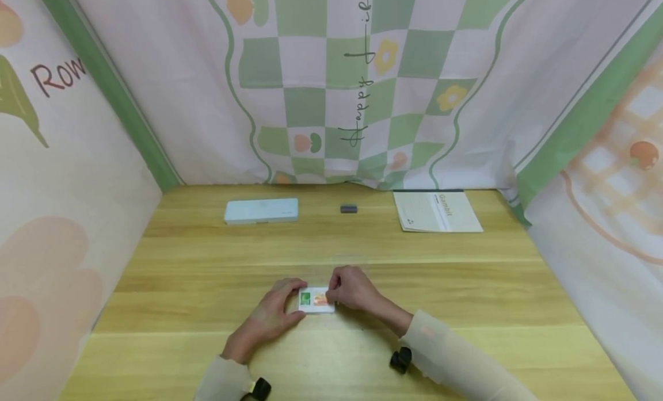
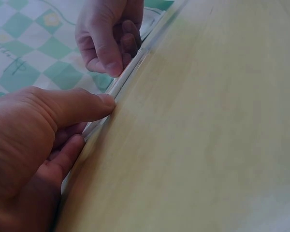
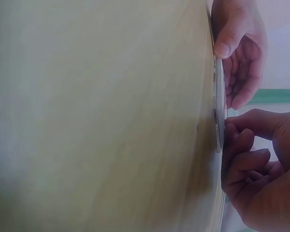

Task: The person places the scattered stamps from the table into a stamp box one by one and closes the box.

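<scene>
A small flat white card [image 1: 316, 301] with a green patch and an orange patch lies on the wooden table [image 1: 466, 286], near the front middle. My left hand [image 1: 296, 300] pinches its left end between thumb and fingers. My right hand [image 1: 334, 291] has its fingers curled over the card's right end and pinches it there. In the left wrist view the card [image 2: 130, 72] shows only as a thin pale edge, with my left hand [image 2: 94, 121] on it and the right hand [image 2: 111, 43] farther along. In the right wrist view the card's edge [image 3: 217, 111] runs between my right hand [image 3: 232, 137] and the left hand [image 3: 232, 72].
At the back of the table lie a pale blue flat case [image 1: 261, 210], a small dark grey block [image 1: 349, 209] and a cream booklet [image 1: 437, 212]. Printed cloth walls close in the table at the left, back and right.
</scene>
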A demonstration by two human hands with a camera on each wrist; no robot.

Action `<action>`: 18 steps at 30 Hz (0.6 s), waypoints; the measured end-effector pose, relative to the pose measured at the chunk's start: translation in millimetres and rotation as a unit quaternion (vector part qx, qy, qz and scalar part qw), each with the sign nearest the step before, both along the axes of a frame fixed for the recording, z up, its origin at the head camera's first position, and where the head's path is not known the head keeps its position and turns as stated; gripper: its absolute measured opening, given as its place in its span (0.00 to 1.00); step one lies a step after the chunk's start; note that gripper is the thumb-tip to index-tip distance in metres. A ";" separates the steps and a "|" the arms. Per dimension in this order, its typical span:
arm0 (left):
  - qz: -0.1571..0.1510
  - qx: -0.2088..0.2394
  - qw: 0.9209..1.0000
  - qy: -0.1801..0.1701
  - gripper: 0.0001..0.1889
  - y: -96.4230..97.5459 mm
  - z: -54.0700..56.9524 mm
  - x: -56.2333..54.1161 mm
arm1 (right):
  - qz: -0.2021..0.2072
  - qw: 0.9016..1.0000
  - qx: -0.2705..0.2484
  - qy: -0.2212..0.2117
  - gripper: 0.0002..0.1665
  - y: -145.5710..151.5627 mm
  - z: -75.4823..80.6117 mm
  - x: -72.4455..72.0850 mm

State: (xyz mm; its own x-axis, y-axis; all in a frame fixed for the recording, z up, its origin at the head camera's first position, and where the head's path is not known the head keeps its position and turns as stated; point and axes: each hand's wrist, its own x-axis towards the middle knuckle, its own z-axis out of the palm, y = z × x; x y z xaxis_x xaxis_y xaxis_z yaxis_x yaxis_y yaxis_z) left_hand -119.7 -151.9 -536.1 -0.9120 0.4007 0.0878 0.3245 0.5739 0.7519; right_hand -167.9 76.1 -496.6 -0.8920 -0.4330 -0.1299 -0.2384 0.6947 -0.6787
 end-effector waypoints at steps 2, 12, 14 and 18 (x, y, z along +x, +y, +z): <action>0.001 -0.002 1.000 -0.001 0.29 -0.1 -0.4 -0.1 | -0.001 1.000 0.001 -0.003 0.08 -0.2 0.5 0.0; 0.000 -0.003 1.000 0.001 0.30 -0.1 1.1 0.0 | -0.003 1.000 0.001 0.000 0.09 -1.4 -0.7 -0.7; 0.001 -0.002 1.000 0.004 0.30 0.1 0.8 0.0 | -0.003 1.000 0.003 0.000 0.09 -1.2 -1.0 -0.6; 0.002 -0.004 1.000 0.007 0.30 0.4 0.4 0.1 | -0.002 1.000 0.005 0.002 0.09 -0.6 -1.2 0.4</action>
State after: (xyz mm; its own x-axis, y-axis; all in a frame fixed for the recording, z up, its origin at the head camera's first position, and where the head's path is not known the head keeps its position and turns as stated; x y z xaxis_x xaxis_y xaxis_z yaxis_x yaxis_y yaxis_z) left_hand -119.7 -151.5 -535.7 -0.9120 0.3983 0.0977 0.3330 0.5802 0.7433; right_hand -167.5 75.5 -497.9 -0.8943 -0.4280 -0.1305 -0.2385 0.7026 -0.6704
